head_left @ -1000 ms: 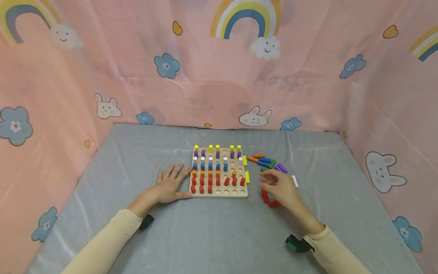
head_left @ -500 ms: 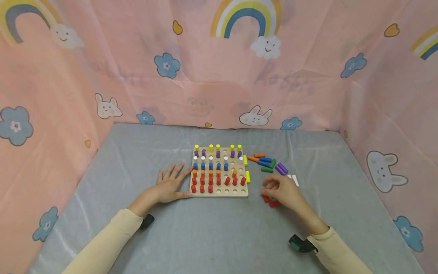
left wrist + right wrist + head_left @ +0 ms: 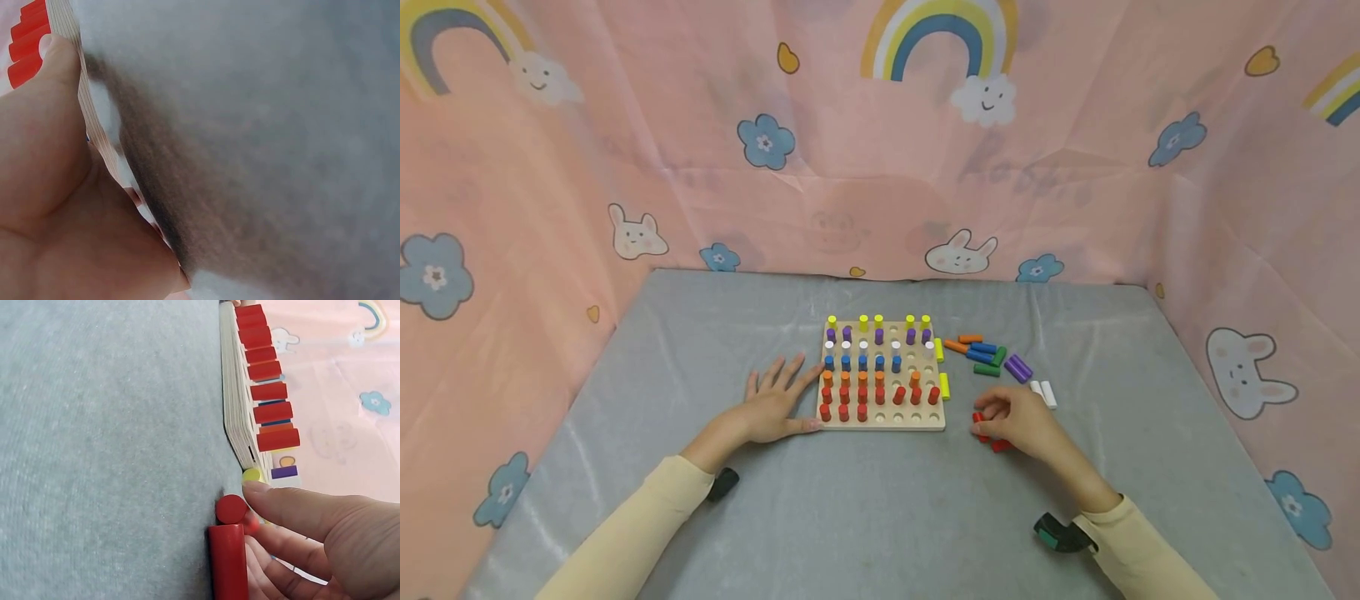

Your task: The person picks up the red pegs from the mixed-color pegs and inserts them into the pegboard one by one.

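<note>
A wooden pegboard (image 3: 880,429) with rows of coloured pegs lies on the cloth. Its near row has several red pegs upright at the left, then bare holes at the right. My left hand (image 3: 772,412) rests flat with fingers spread, thumb and index fingertip at the board's left edge. In the left wrist view that thumb (image 3: 61,59) lies along the board's side by the red pegs. To the right of the board, my right hand (image 3: 1017,421) pinches a loose red peg (image 3: 977,417) at cloth level. Another red peg (image 3: 229,562) lies beside it, partly under the hand.
Beyond the right hand lie loose orange, blue, green (image 3: 987,371), purple (image 3: 1018,367) and white pegs (image 3: 1048,395). Two yellow pegs (image 3: 944,387) lie along the board's right edge. A grey cloth (image 3: 880,517) covers the table, with pink printed fabric (image 3: 880,200) around it.
My right hand has moved slightly toward me, from beside the green peg to the red pegs, and its thumb and fingers have closed around one. The left hand has stayed at the board.
</note>
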`<act>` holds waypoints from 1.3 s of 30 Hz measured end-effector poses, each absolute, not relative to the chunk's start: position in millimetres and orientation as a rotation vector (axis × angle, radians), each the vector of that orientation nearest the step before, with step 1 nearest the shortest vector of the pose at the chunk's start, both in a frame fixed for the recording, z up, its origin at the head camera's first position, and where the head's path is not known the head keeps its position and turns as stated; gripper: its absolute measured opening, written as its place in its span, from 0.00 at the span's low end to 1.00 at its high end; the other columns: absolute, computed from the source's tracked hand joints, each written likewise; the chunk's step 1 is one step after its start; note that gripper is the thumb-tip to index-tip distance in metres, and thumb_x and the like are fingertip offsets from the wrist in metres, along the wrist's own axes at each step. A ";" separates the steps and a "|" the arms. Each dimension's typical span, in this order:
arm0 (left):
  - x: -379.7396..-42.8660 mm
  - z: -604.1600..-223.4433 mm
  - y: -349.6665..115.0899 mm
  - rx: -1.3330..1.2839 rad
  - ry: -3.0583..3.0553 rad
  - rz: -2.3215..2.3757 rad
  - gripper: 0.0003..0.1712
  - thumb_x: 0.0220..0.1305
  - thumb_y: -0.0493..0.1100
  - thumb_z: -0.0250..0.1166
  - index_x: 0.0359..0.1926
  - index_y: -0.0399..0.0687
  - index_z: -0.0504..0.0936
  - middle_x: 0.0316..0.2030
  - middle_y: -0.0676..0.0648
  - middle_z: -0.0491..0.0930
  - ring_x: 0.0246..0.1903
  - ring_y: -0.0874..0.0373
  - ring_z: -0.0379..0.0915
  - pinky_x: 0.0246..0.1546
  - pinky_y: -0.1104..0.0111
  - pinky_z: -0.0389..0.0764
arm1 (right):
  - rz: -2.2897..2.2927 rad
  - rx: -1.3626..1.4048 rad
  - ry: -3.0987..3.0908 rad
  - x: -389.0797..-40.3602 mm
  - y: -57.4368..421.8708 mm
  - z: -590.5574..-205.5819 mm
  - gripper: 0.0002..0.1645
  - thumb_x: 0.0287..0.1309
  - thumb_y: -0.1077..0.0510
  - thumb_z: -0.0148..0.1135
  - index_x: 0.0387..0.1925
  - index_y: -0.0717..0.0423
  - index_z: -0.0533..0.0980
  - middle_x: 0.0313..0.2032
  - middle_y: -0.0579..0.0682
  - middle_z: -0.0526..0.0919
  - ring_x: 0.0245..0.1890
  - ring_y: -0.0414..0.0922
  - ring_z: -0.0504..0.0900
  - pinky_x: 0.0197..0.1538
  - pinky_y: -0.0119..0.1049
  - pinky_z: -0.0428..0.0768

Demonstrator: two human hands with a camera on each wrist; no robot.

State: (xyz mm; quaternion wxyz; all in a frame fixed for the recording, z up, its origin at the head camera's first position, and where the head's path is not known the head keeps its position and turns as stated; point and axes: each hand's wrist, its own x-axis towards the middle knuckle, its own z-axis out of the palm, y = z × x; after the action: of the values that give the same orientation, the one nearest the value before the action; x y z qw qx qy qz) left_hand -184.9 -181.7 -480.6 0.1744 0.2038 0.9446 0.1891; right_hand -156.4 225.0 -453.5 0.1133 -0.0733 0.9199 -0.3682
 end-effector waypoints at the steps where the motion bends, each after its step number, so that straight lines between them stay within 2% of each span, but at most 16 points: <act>1: -184.8 -480.5 -181.7 0.579 2.675 0.540 0.55 0.61 0.72 0.58 0.79 0.65 0.41 0.80 0.43 0.33 0.78 0.36 0.23 0.68 0.30 0.29 | -1.082 -0.212 2.692 -156.2 224.9 -453.1 0.20 0.48 0.57 0.77 0.42 0.61 0.83 0.31 0.51 0.84 0.28 0.40 0.78 0.28 0.29 0.76; 23: -184.3 -477.0 -179.9 0.568 2.670 0.541 0.54 0.63 0.68 0.61 0.80 0.64 0.41 0.80 0.43 0.33 0.78 0.36 0.23 0.68 0.30 0.29 | -1.115 -0.161 2.645 -155.9 226.4 -457.0 0.16 0.49 0.59 0.75 0.40 0.61 0.84 0.31 0.50 0.84 0.27 0.40 0.78 0.28 0.30 0.77; 39: -184.9 -477.1 -180.3 0.565 2.662 0.522 0.54 0.63 0.69 0.59 0.80 0.65 0.40 0.80 0.43 0.32 0.78 0.36 0.23 0.69 0.30 0.29 | -1.224 -0.265 2.584 -154.6 209.2 -447.9 0.16 0.55 0.63 0.70 0.46 0.61 0.82 0.38 0.55 0.86 0.33 0.41 0.82 0.31 0.31 0.81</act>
State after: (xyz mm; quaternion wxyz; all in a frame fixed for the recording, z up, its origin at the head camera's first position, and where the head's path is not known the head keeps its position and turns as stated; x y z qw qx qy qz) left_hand -184.9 -180.3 -477.1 0.1845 0.2004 0.9442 0.1853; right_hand -154.6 209.2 -447.9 0.1346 -0.0916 0.8917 -0.4222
